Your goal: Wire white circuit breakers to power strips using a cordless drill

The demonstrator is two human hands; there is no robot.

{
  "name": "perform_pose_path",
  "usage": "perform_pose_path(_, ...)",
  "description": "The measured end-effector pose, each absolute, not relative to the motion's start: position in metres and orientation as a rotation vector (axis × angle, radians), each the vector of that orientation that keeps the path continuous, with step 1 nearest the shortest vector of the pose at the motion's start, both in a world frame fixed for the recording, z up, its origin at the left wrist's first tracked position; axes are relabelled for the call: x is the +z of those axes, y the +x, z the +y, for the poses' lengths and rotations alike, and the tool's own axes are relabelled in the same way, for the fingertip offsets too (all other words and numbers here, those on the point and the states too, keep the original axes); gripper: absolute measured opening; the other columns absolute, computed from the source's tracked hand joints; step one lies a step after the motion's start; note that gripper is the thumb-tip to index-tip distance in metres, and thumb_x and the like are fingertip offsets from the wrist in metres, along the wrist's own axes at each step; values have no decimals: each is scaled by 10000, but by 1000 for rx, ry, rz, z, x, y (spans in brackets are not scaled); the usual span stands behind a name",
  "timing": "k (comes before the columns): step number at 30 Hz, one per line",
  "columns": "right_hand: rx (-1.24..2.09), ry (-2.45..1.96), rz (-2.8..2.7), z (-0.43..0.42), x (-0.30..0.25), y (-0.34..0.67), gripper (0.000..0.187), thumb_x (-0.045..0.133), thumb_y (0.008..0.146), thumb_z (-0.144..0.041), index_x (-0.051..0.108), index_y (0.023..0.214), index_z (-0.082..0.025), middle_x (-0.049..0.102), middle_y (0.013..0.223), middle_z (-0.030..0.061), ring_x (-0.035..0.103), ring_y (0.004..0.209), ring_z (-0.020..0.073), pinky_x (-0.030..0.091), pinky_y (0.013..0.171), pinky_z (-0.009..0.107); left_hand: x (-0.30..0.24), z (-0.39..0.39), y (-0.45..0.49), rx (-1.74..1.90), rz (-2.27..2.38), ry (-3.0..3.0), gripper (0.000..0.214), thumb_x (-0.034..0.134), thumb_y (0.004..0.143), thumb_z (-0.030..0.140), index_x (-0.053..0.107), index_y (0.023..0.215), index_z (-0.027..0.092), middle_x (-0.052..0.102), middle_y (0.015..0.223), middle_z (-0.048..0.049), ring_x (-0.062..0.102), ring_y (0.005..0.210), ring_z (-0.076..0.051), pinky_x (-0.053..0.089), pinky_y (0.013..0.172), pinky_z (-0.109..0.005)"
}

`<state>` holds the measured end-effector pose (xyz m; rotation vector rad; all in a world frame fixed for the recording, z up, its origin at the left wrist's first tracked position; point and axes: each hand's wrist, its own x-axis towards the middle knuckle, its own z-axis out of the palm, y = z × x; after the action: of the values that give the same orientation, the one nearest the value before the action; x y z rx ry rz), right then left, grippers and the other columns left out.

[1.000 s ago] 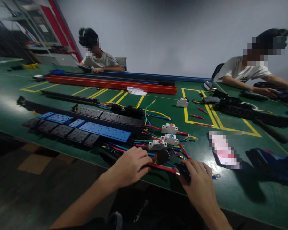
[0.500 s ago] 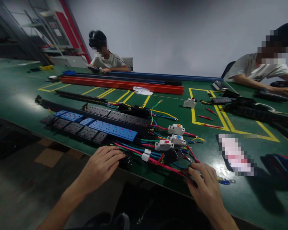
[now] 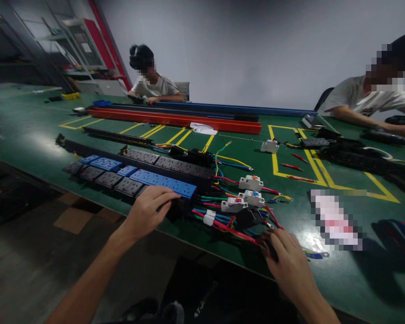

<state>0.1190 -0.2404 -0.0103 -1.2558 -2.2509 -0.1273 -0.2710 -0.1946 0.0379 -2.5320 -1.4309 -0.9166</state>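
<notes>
The left hand [image 3: 147,212] has moved forward to the near end of the blue socket strip [image 3: 162,181], fingers straight and together, tips touching it; the right hand [image 3: 286,263], well right of the strip, stays with fingers curled over the red wire [image 3: 236,231].

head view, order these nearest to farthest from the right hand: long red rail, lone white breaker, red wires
1. red wires: at the fingertips of the right hand, running off to its left.
2. lone white breaker: farther back, by the yellow lines.
3. long red rail: farthest, lying across the far left.
</notes>
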Motion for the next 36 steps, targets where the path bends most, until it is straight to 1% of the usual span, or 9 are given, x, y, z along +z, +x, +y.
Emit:
perform_pose_path(7, -153, -1270, -2271, -241, -11, 119, 79, 499, 907, -181, 562, 947, -154, 566, 906, 81, 488, 829, 210, 402, 734, 343, 52, -157, -269, -906, -1730, -2655, 273, 543, 912, 286, 613, 1170, 232, 650, 1092, -38, 591, 1019, -210, 453, 925, -363)
perform_pose_path(14, -168, -1257, -2267, -239, -11, 117, 94, 482, 916, -183, 556, 968, -154, 563, 881, 74, 487, 812, 200, 400, 721, 336, 39, -151, -273, -998, -1818, -2428, 250, 553, 896, 318, 666, 1092, 211, 659, 1002, -49, 599, 937, -215, 457, 870, -356)
perform_pose_path(16, -161, -1252, -2267, -239, -10, 116, 93, 491, 911, -183, 557, 969, -153, 565, 895, 78, 491, 827, 202, 405, 728, 340, 36, -152, -276, -1027, -1878, -2384, 269, 565, 881, 323, 664, 1107, 213, 661, 1009, -45, 602, 901, -206, 463, 827, -333)
perform_pose_path(21, -177, -1215, -2247, -239, -10, 116, 113, 540, 896, -191, 566, 997, -148, 576, 985, 93, 514, 934, 223, 425, 813, 375, 30, -156, -283, -1005, -2140, -2215, 400, 528, 871, 295, 587, 1264, 248, 658, 873, -7, 541, 617, -146, 427, 610, -267)
perform_pose_path(27, -182, -1200, -2245, -240, -12, 117, 119, 564, 883, -179, 577, 998, -149, 581, 996, 91, 520, 942, 223, 433, 815, 381, 24, -161, -288, -1170, -2221, -2153, 431, 537, 864, 308, 578, 1283, 215, 673, 933, -26, 528, 571, -124, 402, 546, -241)
perform_pose_path(29, -176, -1208, -2248, -240, -12, 116, 124, 565, 884, -180, 579, 1004, -149, 583, 994, 89, 520, 937, 220, 433, 818, 381, 24, -166, -288, -1232, -2233, -2213, 406, 537, 884, 333, 593, 1267, 212, 681, 933, -30, 569, 629, -145, 430, 575, -249)
perform_pose_path(32, -171, -1218, -2259, -239, -11, 116, 130, 565, 884, -182, 580, 1010, -152, 585, 996, 88, 520, 936, 221, 432, 818, 383, 30, -179, -285, -1242, -2056, -2395, 310, 552, 902, 326, 644, 1180, 224, 676, 1071, -42, 613, 913, -195, 480, 793, -306)
perform_pose_path(34, -169, -1218, -2262, -239, -11, 116, 132, 566, 883, -181, 579, 1011, -152, 586, 995, 89, 520, 938, 223, 431, 818, 383, 37, -191, -280, -1118, -1852, -2588, 263, 549, 914, 274, 654, 1154, 247, 664, 1118, -36, 580, 1032, -202, 450, 903, -343)
perform_pose_path(36, -162, -1217, -2265, -239, -12, 117, 134, 567, 883, -181, 577, 1013, -152, 585, 986, 87, 519, 932, 221, 429, 815, 380, 43, -204, -274, -890, -1655, -2769, 259, 536, 921, 206, 662, 1136, 278, 665, 1106, -24, 564, 1050, -199, 427, 926, -366)
